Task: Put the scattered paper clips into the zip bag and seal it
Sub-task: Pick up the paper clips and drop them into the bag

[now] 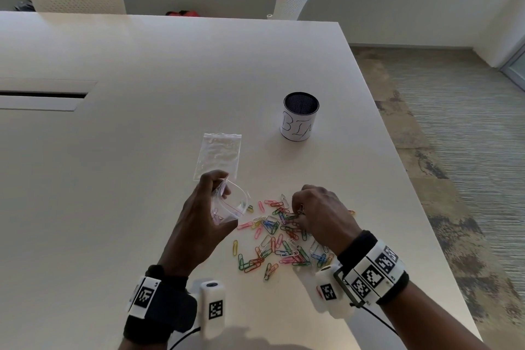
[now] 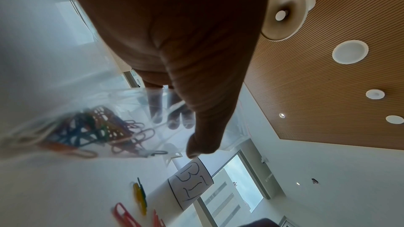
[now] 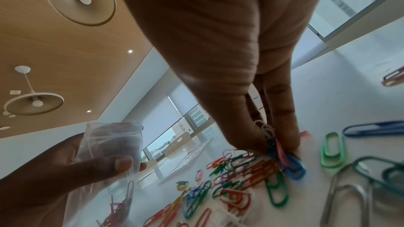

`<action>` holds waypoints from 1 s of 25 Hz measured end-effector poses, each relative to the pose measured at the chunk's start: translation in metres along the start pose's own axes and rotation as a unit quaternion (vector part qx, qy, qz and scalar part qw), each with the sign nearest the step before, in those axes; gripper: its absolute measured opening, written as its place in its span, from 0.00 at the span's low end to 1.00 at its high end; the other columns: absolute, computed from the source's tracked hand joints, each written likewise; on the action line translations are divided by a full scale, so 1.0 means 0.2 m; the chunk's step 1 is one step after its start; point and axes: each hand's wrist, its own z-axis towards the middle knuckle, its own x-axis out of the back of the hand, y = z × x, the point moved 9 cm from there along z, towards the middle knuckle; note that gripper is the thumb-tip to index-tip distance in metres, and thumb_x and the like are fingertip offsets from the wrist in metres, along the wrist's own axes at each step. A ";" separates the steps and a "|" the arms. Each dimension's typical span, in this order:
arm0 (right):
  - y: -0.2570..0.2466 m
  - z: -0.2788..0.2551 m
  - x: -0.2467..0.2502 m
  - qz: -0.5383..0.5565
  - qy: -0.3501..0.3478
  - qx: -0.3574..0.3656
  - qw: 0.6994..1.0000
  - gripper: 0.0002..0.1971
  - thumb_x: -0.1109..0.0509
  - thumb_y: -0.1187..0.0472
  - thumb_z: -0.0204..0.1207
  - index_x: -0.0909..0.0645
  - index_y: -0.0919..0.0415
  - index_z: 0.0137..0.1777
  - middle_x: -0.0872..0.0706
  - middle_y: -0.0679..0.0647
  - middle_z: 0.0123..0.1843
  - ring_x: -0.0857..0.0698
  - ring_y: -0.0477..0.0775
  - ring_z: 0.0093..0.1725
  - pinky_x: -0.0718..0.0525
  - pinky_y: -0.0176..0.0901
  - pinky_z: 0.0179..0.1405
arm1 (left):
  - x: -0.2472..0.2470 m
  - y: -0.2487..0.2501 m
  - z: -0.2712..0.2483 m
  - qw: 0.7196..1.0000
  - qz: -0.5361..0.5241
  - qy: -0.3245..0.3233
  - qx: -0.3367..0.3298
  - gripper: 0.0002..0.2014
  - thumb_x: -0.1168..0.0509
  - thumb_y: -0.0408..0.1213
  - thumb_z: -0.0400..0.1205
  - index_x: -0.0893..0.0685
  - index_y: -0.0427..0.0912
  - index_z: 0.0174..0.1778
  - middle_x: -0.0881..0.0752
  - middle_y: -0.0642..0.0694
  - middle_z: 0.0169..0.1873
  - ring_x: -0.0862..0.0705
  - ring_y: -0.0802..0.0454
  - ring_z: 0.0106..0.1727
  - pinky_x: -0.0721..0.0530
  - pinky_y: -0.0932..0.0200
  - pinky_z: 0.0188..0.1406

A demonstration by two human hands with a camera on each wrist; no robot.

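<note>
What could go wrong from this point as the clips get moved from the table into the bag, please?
1. The right hand pinches several tangled paper clips at once; some may drop on the way across.
2. The left hand holds the zip bag open with fingers alone, so its soft mouth could fold shut as the clips arrive.
3. A few clips lie towards the table edge and might be knocked off.
</note>
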 end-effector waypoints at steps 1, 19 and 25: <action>0.01 0.00 0.01 0.009 0.001 0.000 1.000 0.05 0.25 0.65 0.80 0.09 0.58 0.52 0.10 0.51 0.53 0.16 0.47 0.45 0.26 0.25 0.42 | 0.00 0.00 0.00 1.000 0.002 0.001 0.000 0.42 0.14 0.37 0.71 0.31 0.52 0.77 0.18 0.56 0.57 0.18 0.67 0.61 0.14 0.74 0.50; -0.20 -0.04 0.25 0.396 0.074 0.042 0.914 0.07 0.17 0.66 0.74 0.07 0.62 0.51 0.04 0.54 0.43 0.05 0.49 0.43 0.05 0.43 0.51 | -0.02 0.02 -0.01 1.000 -0.007 -0.008 0.007 0.42 0.15 0.33 0.71 0.31 0.54 0.76 0.20 0.64 0.57 0.19 0.70 0.63 0.19 0.80 0.51; -0.51 -0.01 0.20 0.278 0.111 0.145 0.943 0.07 0.20 0.66 0.77 0.07 0.58 0.54 0.05 0.50 0.49 0.08 0.41 0.45 0.10 0.30 0.48 | -0.02 0.04 -0.02 1.000 -0.021 -0.007 0.010 0.41 0.16 0.33 0.71 0.30 0.52 0.76 0.16 0.55 0.63 0.15 0.59 0.62 0.18 0.69 0.58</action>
